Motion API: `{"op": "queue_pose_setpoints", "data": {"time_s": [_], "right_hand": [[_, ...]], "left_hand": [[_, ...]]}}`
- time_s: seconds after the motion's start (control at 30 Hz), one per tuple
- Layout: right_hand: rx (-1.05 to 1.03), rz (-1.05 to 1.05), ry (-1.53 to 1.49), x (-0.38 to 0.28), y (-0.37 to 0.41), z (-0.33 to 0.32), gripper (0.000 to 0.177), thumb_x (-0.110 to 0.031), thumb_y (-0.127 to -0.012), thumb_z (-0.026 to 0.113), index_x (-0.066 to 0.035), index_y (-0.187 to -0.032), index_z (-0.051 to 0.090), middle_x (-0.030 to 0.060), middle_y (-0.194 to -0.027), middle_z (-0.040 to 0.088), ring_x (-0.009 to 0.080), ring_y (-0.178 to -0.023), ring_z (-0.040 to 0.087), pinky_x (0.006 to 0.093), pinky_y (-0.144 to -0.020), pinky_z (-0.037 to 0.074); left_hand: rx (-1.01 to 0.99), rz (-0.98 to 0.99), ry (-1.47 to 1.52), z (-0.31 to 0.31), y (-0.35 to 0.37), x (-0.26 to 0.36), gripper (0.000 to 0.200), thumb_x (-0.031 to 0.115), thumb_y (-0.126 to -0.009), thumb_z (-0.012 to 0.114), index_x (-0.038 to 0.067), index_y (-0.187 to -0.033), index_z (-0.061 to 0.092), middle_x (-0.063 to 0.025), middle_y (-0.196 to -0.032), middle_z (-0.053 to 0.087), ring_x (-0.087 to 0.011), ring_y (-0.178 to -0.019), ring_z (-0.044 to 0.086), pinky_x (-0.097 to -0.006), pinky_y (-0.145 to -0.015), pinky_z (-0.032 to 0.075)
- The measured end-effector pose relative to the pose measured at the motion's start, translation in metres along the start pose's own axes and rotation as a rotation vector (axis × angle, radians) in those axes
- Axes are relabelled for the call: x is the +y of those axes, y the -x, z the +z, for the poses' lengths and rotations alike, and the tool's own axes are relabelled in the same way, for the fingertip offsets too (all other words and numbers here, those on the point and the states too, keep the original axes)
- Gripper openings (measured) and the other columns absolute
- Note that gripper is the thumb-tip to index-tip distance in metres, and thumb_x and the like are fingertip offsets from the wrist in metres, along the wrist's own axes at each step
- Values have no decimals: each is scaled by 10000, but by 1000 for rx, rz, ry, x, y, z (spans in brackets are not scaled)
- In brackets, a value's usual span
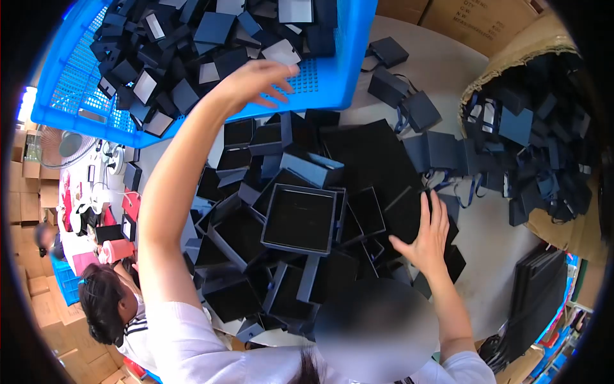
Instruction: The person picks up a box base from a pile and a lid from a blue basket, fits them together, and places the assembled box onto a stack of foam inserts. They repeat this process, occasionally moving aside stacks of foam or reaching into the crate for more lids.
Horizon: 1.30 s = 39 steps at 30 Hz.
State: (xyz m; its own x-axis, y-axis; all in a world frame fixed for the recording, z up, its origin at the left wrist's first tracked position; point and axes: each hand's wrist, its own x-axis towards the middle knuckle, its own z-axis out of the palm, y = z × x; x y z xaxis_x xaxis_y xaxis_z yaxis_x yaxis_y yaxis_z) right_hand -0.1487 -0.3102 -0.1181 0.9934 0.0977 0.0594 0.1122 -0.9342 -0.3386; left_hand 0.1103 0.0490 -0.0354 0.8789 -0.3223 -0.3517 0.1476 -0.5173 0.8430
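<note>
Across the middle of the work area, a grey counter [489, 230] supports the items. A blue plastic crate [355, 51], loaded with small dark boxes [214, 27], stands at the far left. A cardboard carton [566, 233] at the right contains ribboned boxes [516, 125]. Between them, on the near side, lies a heap of open black boxes [240, 233]; a square box [297, 217] rests on top, opening upward. The left hand [259, 80] is positioned over the crate's near side, fingers spread and slightly bent. The right hand [428, 233] is positioned at the heap's right edge, fingers and thumb spread; contact cannot be determined.
</note>
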Motion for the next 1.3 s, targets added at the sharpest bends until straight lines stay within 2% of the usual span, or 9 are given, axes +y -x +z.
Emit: {"op": "queue_pose_setpoints", "data": {"time_s": [0.13,0.33,0.53,0.67,0.73,0.87,0.97,1.1,1.3], "right_hand": [[136,-1,-47,17,15,21,862,-235,-583,831,-69,-1331,435,207,-1347,406,422,-1218,395,518,-1003,336],[248,58,-201,31,17,8,752,-194,-572,807,-58,-1250,512,228,-1295,445,414,-1165,454,491,-982,376],[397,-68,-380,12,-41,-28,775,-201,-602,812,-40,-1290,494,205,-1322,443,378,-1194,455,454,-1020,365],[475,-365,-323,-42,-86,-54,805,-435,-612,824,-106,-1285,529,162,-1334,447,356,-1168,459,449,-981,366],[443,-459,-240,-66,-94,-66,778,-466,-631,803,-144,-1287,539,136,-1337,449,346,-1173,446,453,-958,362],[335,-614,-183,-81,-84,-84,712,-538,-773,657,-150,-1343,482,146,-1401,393,356,-1204,409,482,-976,332],[285,-655,-204,-81,-69,-95,624,-427,-829,644,-136,-1353,468,160,-1421,372,362,-1204,411,471,-975,338],[436,-438,-307,-86,-58,-86,499,-152,-845,609,-52,-1320,491,146,-1402,396,325,-1134,457,419,-933,378],[446,-514,-305,-103,-63,-82,396,-86,-833,594,-45,-1227,572,139,-1220,513,315,-1055,518,402,-892,422]], "left_hand": [[538,-528,-136,-24,-129,-82,654,501,-777,675,-27,-1156,609,-189,-1121,644,-310,-1007,660,-383,-730,580],[860,-319,-618,-5,-178,-139,437,374,-773,653,-2,-991,688,-200,-985,690,-352,-969,665,-422,-839,543],[678,-12,-75,8,-70,-41,470,84,-734,503,25,-1198,544,-251,-1141,618,-384,-868,669,-439,-800,538],[359,642,-383,65,20,2,499,1,-852,423,93,-1342,437,-158,-1160,537,-260,-933,630,-358,-633,577],[91,80,242,105,86,72,340,181,-997,392,91,-1320,451,-130,-1127,548,-198,-1001,596,-312,-770,539],[2,179,402,133,124,86,407,381,-1043,309,92,-1283,466,-95,-1113,542,-154,-975,551,-283,-819,488],[40,289,362,145,128,78,359,344,-1025,386,88,-1274,420,-158,-986,588,-262,-868,645,-327,-597,559],[384,350,200,156,132,68,285,246,-1009,455,71,-1234,450,-187,-1003,609,-245,-939,608,-346,-829,457],[427,392,228,144,145,53,216,157,-982,508,75,-1180,484,-137,-922,596,-178,-831,556,-309,-764,459]]}}
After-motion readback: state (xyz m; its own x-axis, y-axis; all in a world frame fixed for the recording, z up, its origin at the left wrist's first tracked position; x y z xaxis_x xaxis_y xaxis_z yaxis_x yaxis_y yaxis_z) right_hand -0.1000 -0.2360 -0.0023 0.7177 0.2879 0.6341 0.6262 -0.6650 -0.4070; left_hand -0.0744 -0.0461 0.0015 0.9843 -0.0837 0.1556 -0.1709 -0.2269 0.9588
